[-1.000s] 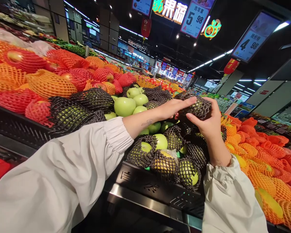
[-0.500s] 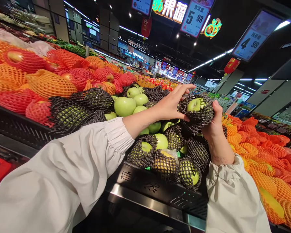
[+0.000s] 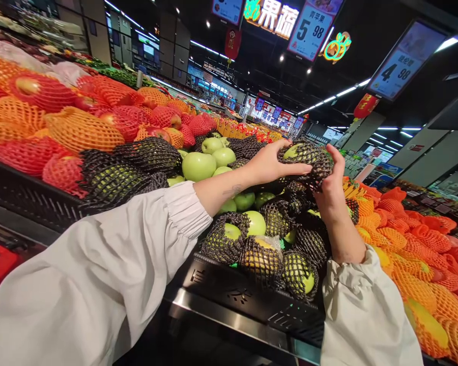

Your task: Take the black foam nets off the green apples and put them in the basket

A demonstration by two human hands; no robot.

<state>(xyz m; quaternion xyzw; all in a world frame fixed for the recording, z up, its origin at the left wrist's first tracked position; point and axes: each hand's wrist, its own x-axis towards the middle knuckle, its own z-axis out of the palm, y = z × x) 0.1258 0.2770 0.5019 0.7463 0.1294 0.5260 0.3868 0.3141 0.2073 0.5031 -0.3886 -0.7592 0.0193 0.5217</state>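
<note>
A green apple in a black foam net (image 3: 313, 161) is held up above the pile, between my two hands. My left hand (image 3: 269, 161) grips its left side, the thumb across the front and the other fingers partly hidden behind. From the right, my right hand (image 3: 334, 180) wraps round the same apple; its fingers are mostly out of sight behind the net. Below lie bare green apples (image 3: 199, 166) and several netted green apples (image 3: 224, 237) in a black crate (image 3: 236, 291).
Apples in red and orange nets (image 3: 84, 129) are heaped on the left. More orange-netted fruit (image 3: 416, 274) is piled close to my right forearm. A metal rail (image 3: 221, 317) runs along the crate's front. Price signs (image 3: 312, 29) hang overhead.
My left hand has closed onto the netted apple, its thumb now across the front. The apple has turned, its bare green patch shifting to the upper left.
</note>
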